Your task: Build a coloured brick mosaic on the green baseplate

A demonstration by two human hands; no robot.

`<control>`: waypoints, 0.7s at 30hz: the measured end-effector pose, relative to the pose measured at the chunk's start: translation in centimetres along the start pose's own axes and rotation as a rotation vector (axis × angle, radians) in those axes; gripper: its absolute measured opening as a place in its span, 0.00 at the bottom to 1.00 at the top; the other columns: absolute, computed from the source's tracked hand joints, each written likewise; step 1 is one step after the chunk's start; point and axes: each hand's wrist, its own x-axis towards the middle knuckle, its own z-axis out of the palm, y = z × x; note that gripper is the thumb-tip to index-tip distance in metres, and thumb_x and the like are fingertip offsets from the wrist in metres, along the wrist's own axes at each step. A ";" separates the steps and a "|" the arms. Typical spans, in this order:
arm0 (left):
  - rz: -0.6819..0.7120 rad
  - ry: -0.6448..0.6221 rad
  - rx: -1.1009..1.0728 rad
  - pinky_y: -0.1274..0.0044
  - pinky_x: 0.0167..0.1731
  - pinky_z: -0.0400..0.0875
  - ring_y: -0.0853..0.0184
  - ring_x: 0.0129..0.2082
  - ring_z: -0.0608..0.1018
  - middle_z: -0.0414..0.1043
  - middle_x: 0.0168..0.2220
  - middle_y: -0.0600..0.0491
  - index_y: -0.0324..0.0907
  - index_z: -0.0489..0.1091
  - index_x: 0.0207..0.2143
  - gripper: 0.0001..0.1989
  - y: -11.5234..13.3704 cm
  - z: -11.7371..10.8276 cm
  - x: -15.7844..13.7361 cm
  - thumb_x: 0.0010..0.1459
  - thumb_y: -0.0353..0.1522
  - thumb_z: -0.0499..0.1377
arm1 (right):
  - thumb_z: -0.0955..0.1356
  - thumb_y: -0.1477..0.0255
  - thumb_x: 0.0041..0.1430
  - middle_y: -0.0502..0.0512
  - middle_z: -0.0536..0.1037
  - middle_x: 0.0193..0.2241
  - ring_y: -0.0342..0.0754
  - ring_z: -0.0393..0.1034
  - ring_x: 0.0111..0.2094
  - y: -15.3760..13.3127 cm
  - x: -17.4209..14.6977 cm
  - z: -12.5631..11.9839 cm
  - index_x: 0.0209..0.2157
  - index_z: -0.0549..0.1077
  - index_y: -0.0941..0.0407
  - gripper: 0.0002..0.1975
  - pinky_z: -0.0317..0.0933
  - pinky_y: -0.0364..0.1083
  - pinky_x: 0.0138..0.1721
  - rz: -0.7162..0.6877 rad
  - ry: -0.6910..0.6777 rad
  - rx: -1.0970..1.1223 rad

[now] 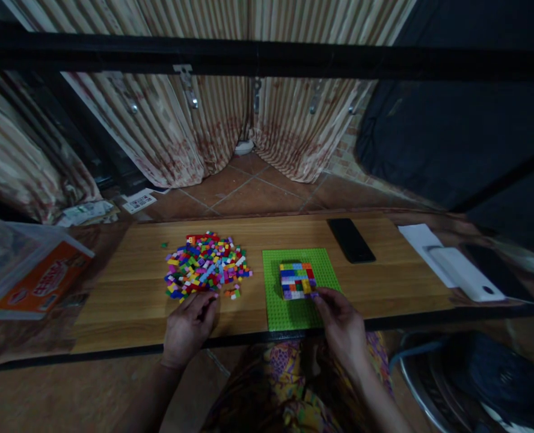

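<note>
At a low wooden desk [397, 288] on a tiled floor [231, 186], you work with two bare hands over one green baseplate [294, 317] and one heap of toy bricks [210, 264], its pieces too many and too small to count. One multicolored brick build [296, 279], squarish in outline and banded in rows, sits on the baseplate, around its middle. Your right hand [316, 293] meets the build's near right corner, thumb and forefinger drawn together with a bit of purple at the tips; whether they pinch a loose brick or touch a fixed one, you cannot tell here. Your left hand [213, 296] rests at the heap's near edge, fingers curled and tips close together beside a pinkish brick; its grip, too, cannot be made out. One green piece [164, 245] lies alone just beyond the heap's far left side. One black phone [351, 240] lies flat to the right of the baseplate, well apart from the bricks. To your left stands one clear plastic box [27, 270] with an orange label [46, 279]; to your right lies one white device [468, 273], partly over white paper [418, 240].
</note>
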 end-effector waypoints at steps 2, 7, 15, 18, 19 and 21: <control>0.006 0.006 -0.007 0.79 0.34 0.72 0.69 0.31 0.78 0.78 0.34 0.53 0.43 0.73 0.39 0.10 0.1 -0.1 0.1 0.62 0.37 0.54 | 0.68 0.56 0.55 0.57 0.80 0.38 0.53 0.74 0.41 -0.5 0.1 0.0 0.40 0.75 0.56 0.19 0.66 0.51 0.44 -0.016 0.002 -0.016; 0.013 0.010 -0.022 0.78 0.34 0.72 0.68 0.31 0.78 0.78 0.34 0.53 0.43 0.73 0.39 0.10 0.3 -0.1 0.1 0.62 0.36 0.54 | 0.66 0.59 0.58 0.57 0.78 0.41 0.52 0.73 0.42 -1.7 1.3 0.4 0.40 0.76 0.54 0.16 0.65 0.50 0.45 -0.138 -0.044 -0.132; 0.007 -0.014 -0.059 0.78 0.37 0.71 0.67 0.34 0.78 0.78 0.36 0.53 0.43 0.73 0.39 0.08 -0.2 0.2 -0.3 0.61 0.34 0.56 | 0.63 0.61 0.61 0.58 0.77 0.37 0.52 0.70 0.40 -1.7 2.8 1.7 0.36 0.79 0.53 0.15 0.64 0.51 0.43 -0.403 -0.073 -0.393; 0.006 -0.008 -0.060 0.78 0.38 0.71 0.68 0.35 0.78 0.77 0.36 0.53 0.43 0.73 0.40 0.08 -0.3 0.3 -0.3 0.61 0.34 0.56 | 0.63 0.61 0.61 0.59 0.77 0.37 0.54 0.69 0.42 -1.4 3.2 2.0 0.34 0.80 0.52 0.16 0.63 0.53 0.45 -0.443 -0.057 -0.455; 0.005 -0.007 -0.060 0.78 0.37 0.71 0.68 0.34 0.78 0.77 0.36 0.53 0.43 0.73 0.40 0.08 -0.3 0.3 -0.3 0.61 0.34 0.56 | 0.63 0.61 0.61 0.59 0.76 0.37 0.54 0.69 0.42 -1.4 3.3 2.1 0.34 0.80 0.53 0.16 0.63 0.53 0.45 -0.449 -0.052 -0.462; 0.002 -0.011 -0.060 0.78 0.37 0.71 0.68 0.34 0.78 0.77 0.36 0.53 0.43 0.73 0.40 0.08 -0.2 0.2 -0.3 0.61 0.34 0.56 | 0.63 0.61 0.61 0.59 0.76 0.37 0.54 0.68 0.42 -1.2 3.6 2.2 0.34 0.80 0.53 0.17 0.63 0.53 0.44 -0.453 -0.047 -0.463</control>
